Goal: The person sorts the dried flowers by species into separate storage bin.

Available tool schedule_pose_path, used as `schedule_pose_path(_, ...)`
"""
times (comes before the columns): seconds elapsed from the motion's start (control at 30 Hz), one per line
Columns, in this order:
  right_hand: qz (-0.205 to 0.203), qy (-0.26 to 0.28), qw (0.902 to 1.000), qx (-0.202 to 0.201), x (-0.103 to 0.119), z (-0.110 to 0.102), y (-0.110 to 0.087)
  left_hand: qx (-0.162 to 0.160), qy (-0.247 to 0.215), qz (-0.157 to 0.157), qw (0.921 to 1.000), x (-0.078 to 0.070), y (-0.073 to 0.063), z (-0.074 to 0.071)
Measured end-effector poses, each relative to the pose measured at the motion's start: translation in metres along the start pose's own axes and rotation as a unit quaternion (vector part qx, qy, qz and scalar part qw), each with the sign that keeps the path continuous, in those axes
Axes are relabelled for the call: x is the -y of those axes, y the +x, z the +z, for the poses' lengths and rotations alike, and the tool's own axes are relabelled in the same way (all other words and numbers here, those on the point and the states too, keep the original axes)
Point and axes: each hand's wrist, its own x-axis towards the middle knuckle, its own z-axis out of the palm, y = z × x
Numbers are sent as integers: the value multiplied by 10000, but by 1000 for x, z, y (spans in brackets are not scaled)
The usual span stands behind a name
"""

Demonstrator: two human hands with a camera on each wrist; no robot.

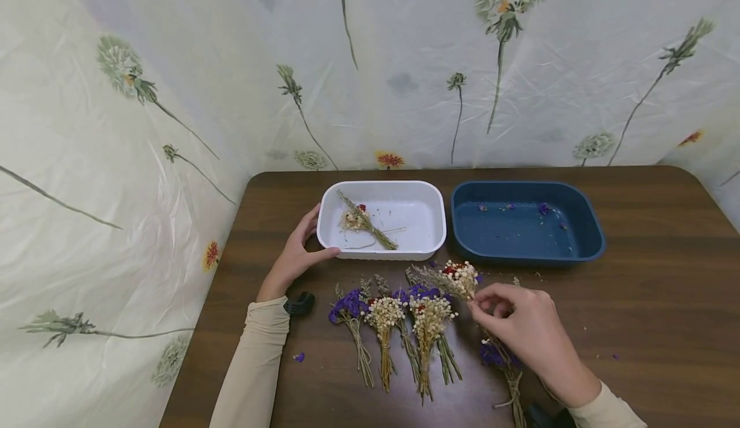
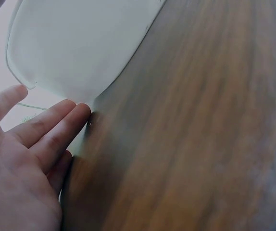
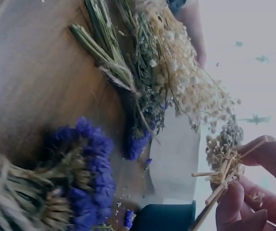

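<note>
My right hand pinches a small sprig of dried flowers by its stems, thumb against fingertips. Cream and red blossoms and a grey-green spike show on it; in the right wrist view its cut straw-like stems poke out from the fingers. At the white tub, my left hand rests with straight fingers along the left side and the thumb at the front rim. Inside that tub lies a tied bunch with cream and red heads. Several tied bunches, one of cream flowers among them, lie before the tub.
Right of the white tub stands a blue tub with a few purple petals in it. Another purple bunch lies under my right forearm. Crumbs and a loose purple blossom are scattered on the brown table. A flower-printed sheet hangs behind.
</note>
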Motion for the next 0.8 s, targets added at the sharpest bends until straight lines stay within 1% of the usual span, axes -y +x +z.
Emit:
schedule_pose_path(0.13,-279,-39,9996,-85,-1,1,7,26,-78,-74,9999,-1,0,1)
schedule_pose_path(0.27,-343,-32,9994,-11,-1,-1,14,41,-149,-94,9998,-1,1,1)
schedule_pose_path(0.5,-551,-127,9984,79,0,-4,29,1,-43,-55,10000,-1,0,0)
schedule_pose_path(0.63,-590,-165,9980,149,0,-5,39,-25,-20,-45,10000,-1,-1,0)
schedule_pose_path(0.8,-564,-181,9974,404,2,-5,51,-40,-22,-43,10000,-1,-1,1)
